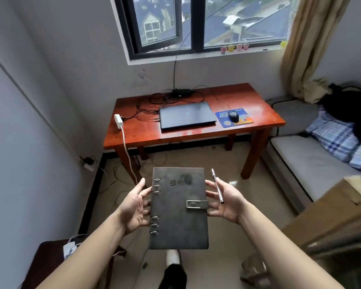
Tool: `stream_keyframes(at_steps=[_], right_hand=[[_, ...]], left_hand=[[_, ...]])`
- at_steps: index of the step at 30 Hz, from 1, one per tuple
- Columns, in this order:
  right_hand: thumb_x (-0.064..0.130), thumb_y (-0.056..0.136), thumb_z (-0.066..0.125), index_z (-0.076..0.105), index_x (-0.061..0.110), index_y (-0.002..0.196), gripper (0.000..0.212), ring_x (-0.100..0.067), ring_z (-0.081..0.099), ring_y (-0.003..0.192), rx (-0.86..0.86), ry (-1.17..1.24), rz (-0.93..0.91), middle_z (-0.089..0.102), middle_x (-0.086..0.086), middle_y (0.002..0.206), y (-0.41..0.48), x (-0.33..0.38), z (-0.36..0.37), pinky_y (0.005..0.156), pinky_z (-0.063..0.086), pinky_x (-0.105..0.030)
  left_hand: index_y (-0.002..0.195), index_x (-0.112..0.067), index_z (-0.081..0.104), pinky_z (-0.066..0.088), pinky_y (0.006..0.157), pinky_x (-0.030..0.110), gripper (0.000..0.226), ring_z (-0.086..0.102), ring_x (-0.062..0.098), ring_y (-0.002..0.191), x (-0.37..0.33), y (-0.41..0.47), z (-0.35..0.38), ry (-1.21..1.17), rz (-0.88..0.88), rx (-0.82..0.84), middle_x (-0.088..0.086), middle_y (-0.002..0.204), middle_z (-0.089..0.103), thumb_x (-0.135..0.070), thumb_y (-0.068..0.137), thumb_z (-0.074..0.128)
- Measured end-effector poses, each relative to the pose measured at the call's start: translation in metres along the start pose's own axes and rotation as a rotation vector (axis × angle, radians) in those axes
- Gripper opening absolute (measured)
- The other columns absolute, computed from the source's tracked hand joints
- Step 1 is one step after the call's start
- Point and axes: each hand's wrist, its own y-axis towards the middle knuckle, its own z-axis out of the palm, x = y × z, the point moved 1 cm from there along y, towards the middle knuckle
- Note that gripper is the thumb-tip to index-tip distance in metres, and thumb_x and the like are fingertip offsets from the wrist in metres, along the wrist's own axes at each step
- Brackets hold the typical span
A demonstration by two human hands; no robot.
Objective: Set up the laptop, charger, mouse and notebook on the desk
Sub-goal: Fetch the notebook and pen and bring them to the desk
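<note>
grey leather notebook (178, 207) lies lengthwise toward the desk (265, 113) ahead, left hand (133, 207) and right hand (225, 202) fingers spread, cradling its long edges; right also pinches a pen (217, 185).

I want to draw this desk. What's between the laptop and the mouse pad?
Nothing. In the head view, only bare red desk shows between the closed laptop and the blue mouse pad.

Grey notebook (178, 207), silver pen (217, 185), black laptop (186, 117), red-brown desk (258, 113), blue-plaid bedding (338, 140).
</note>
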Motion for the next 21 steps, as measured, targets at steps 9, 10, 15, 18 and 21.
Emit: stream_keyframes(at_steps=[9, 10, 15, 18, 21], right_hand=[[0.056, 0.102, 0.034, 0.064, 0.025, 0.129, 0.050, -0.033, 0.068, 0.103, -0.121, -0.004, -0.040, 0.068, -0.007, 0.118, 0.145, 0.175, -0.026, 0.091, 0.052, -0.049], [0.056, 0.102, 0.034, 0.064, 0.025, 0.130, 0.051, -0.032, 0.066, 0.104, -0.133, -0.004, -0.052, 0.067, -0.007, 0.117, 0.152, 0.190, -0.027, 0.093, 0.050, -0.049], [0.060, 0.100, 0.037, 0.067, 0.029, 0.127, 0.051, -0.028, 0.066, 0.093, -0.203, 0.058, -0.149, 0.069, -0.002, 0.103, 0.199, 0.299, -0.057, 0.085, 0.052, -0.043], [0.060, 0.099, 0.038, 0.066, 0.032, 0.125, 0.047, -0.025, 0.068, 0.084, -0.253, 0.135, -0.175, 0.069, 0.000, 0.098, 0.214, 0.340, -0.086, 0.075, 0.056, -0.040], [0.060, 0.100, 0.035, 0.065, 0.033, 0.126, 0.047, -0.026, 0.065, 0.091, -0.285, 0.180, -0.200, 0.066, -0.001, 0.102, 0.239, 0.387, -0.124, 0.081, 0.053, -0.041]], left_hand=[[0.125, -0.038, 0.064, 0.047, 0.093, 0.047, 0.059, 0.063, 0.026, 0.103, -0.160, 0.190, 0.037, 0.074, -0.005, 0.056, 0.004, 0.110, 0.070, -0.075, 0.084, 0.043], [0.125, -0.039, 0.064, 0.048, 0.091, 0.045, 0.058, 0.064, 0.024, 0.101, -0.176, 0.204, 0.043, 0.098, 0.000, 0.058, 0.002, 0.108, 0.071, -0.075, 0.085, 0.042], [0.127, -0.039, 0.061, 0.049, 0.086, 0.041, 0.056, 0.065, 0.021, 0.098, -0.291, 0.301, 0.094, 0.192, 0.009, 0.139, 0.000, 0.106, 0.071, -0.073, 0.089, 0.036], [0.122, -0.039, 0.064, 0.053, 0.086, 0.041, 0.054, 0.069, 0.021, 0.103, -0.333, 0.347, 0.127, 0.243, -0.003, 0.190, 0.002, 0.112, 0.074, -0.073, 0.088, 0.040], [0.111, -0.045, 0.068, 0.057, 0.085, 0.045, 0.043, 0.070, 0.025, 0.106, -0.370, 0.401, 0.165, 0.256, -0.023, 0.245, 0.007, 0.115, 0.073, -0.073, 0.086, 0.045]])
